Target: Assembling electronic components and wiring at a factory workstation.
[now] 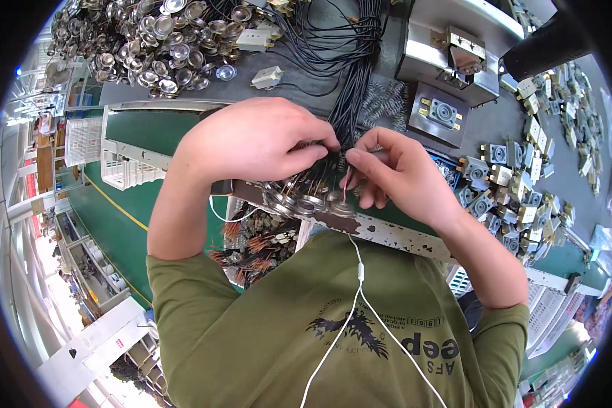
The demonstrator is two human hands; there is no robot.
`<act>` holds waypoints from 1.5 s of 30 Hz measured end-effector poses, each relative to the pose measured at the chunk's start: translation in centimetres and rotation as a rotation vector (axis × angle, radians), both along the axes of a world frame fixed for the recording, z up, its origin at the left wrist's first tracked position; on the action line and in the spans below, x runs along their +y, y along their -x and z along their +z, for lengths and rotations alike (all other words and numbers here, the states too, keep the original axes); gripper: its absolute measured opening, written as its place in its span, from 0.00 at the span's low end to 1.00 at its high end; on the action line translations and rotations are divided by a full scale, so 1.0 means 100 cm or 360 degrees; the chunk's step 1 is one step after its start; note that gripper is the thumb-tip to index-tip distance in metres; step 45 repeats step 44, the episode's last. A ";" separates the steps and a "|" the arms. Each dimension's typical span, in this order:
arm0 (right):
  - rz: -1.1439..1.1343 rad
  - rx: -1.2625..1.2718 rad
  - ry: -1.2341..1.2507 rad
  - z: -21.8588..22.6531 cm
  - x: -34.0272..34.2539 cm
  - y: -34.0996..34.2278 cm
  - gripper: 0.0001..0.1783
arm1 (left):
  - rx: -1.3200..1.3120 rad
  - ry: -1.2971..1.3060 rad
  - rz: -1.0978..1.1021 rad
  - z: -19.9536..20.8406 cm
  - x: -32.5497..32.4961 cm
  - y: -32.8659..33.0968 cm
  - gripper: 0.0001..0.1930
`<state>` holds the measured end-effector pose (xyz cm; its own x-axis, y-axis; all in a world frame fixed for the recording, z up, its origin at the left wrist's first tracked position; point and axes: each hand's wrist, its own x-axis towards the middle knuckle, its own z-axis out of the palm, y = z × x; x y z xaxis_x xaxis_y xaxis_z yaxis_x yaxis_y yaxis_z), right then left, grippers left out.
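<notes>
My left hand (268, 139) is bent over the near edge of the bench, its fingers closed round black wires (350, 109) at the end of a long bundle. Beside it, my right hand (411, 177) pinches a thin wire between thumb and forefinger, the other fingers curled below. A reddish wire runs down past those fingers to a round metal cap (340, 205). More shiny caps (309, 204) hang clustered at the bench edge below my hands. The fingertips of my left hand are partly hidden.
Heaped metal caps (163, 41) lie at the far left, near white ceramic blocks (267, 77). Springs (385, 102) sit beside a metal fixture (442, 112) holding a square part. Several socket-like parts (517, 183) are piled at right. A white cord (360, 272) hangs over my shirt.
</notes>
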<state>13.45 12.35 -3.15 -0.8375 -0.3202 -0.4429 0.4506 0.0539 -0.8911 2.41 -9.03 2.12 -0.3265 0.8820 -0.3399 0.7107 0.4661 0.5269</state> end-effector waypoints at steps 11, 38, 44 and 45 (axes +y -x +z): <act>-0.0155 -0.0071 0.0453 -0.002 0.010 -0.016 0.14 | 0.0182 -0.0065 0.0209 0.007 0.011 -0.008 0.10; -0.0442 0.0535 0.0154 -0.021 0.002 -0.004 0.26 | -0.0239 0.0191 0.0737 -0.012 0.001 0.037 0.22; -0.0265 -0.0063 0.0388 -0.019 0.002 0.050 0.31 | -0.0401 0.0285 0.0561 0.013 0.004 0.053 0.14; -0.0265 -0.0063 0.0388 -0.019 0.002 0.050 0.31 | -0.0401 0.0285 0.0561 0.013 0.004 0.053 0.14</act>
